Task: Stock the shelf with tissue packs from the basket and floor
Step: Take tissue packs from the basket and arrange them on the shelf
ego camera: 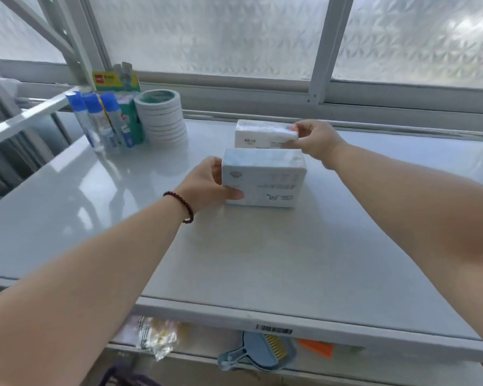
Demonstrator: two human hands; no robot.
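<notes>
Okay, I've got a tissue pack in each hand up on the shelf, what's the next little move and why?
Probably let go of both and draw your hands back. The near tissue pack, held by your left hand, and the far tissue pack, pinched by your right hand, both seem to sit flat on the shelf, one behind the other.

Bare forearms, no sleeves; dark, maybe reddish, bead bracelet (182,206) on left wrist.

Glossy smooth shelf (234,260); plastic-wrapped tissue packs (264,179).
</notes>
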